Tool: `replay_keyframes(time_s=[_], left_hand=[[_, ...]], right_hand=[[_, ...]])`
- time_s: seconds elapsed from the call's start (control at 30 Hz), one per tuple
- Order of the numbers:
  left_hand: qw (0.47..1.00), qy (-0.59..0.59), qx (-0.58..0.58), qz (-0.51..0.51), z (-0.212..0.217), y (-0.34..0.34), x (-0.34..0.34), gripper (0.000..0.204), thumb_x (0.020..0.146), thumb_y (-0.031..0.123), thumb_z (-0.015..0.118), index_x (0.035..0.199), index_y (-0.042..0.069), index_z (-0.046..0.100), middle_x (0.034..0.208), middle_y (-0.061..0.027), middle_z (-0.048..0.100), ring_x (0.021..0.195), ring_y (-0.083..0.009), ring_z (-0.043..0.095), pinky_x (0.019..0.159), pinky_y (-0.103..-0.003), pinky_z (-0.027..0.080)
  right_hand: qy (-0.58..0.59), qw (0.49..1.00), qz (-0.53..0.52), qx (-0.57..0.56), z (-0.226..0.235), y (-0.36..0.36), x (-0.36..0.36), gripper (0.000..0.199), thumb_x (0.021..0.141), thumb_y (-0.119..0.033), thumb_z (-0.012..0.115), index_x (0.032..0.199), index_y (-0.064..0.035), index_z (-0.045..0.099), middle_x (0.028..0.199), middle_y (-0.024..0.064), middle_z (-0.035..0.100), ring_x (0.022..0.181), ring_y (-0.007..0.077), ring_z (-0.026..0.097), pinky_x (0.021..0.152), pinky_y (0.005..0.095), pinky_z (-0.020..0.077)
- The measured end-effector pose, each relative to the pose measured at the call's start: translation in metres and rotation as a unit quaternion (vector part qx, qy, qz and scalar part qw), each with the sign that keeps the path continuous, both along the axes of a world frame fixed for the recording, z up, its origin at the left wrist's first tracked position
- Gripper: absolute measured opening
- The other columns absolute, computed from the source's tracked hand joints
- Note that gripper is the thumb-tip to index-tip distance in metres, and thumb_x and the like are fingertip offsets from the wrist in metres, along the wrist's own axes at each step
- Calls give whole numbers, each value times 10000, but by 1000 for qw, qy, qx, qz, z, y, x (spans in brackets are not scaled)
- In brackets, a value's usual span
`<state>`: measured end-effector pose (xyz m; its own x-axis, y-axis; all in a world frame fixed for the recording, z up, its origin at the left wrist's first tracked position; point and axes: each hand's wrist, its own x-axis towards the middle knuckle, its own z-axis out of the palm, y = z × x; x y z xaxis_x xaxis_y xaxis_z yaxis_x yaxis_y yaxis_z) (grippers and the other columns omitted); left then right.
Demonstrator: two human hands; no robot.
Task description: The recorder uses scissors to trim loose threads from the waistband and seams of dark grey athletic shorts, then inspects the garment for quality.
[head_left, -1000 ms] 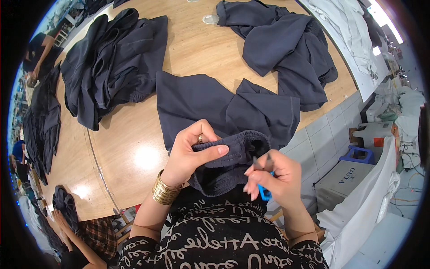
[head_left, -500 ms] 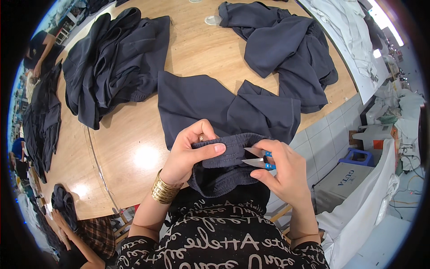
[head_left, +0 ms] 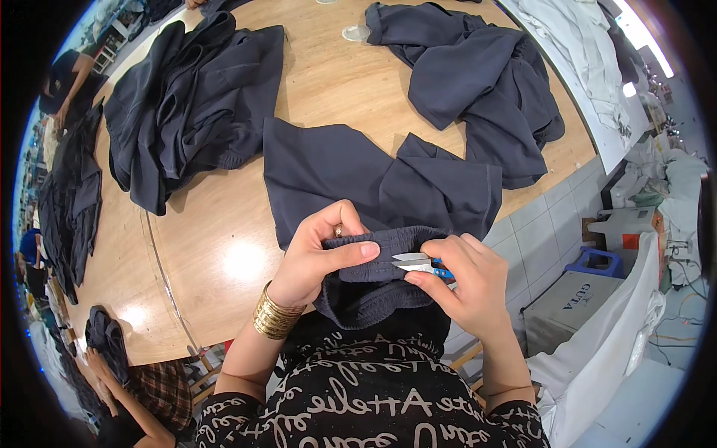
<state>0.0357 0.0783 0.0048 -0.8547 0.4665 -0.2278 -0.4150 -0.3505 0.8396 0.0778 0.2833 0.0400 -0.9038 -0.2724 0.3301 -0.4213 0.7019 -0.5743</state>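
Note:
My left hand (head_left: 323, 249) pinches the gathered elastic waistband (head_left: 367, 270) of dark navy trousers, thumb on top of the band and fingers behind it. The trouser legs (head_left: 381, 179) lie spread on the table beyond my hands. In my right hand (head_left: 472, 282) are small thread snips (head_left: 426, 263) with blue grips, held between thumb and fingers. Their two pointed blades are close together and lie over the waistband seam, just right of my left thumb. Whether the tips touch a thread is too small to tell.
Heaps of dark garments lie on the wooden table (head_left: 224, 291), one pile (head_left: 194, 112) at the left and another (head_left: 485, 82) at the far right. Other people work along the left side, one person's arm (head_left: 127, 396) at the lower left. A grey box (head_left: 571, 302) and blue stool (head_left: 594, 261) stand on the floor at right.
The snips' blades have gone from spread apart to nearly together, and my right hand has shifted slightly left. My left hand keeps its hold on the waistband. A hand has appeared at the table's far edge.

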Motion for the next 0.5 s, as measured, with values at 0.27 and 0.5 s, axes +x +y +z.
replay_keyframes(time_s=[0.27, 0.5], left_hand=[[1000, -1, -3, 15, -2, -1, 0, 204, 778, 41, 693, 757, 88, 496, 737, 34, 572, 657, -8, 473, 607, -163, 354], [997, 45, -46, 34, -3, -1, 2, 208, 775, 31, 701, 767, 74, 497, 747, 25, 583, 672, -10, 495, 620, -165, 382]], right_hand=[[-87, 991, -47, -86, 1, -5, 9, 276, 720, -233, 750, 840, -60, 572, 678, 23, 591, 545, 151, 540, 472, 260, 403], [-238, 954, -68, -171, 6, -10, 19, 251, 769, -191, 729, 823, -52, 526, 588, 24, 590, 457, 101, 546, 432, 236, 397]])
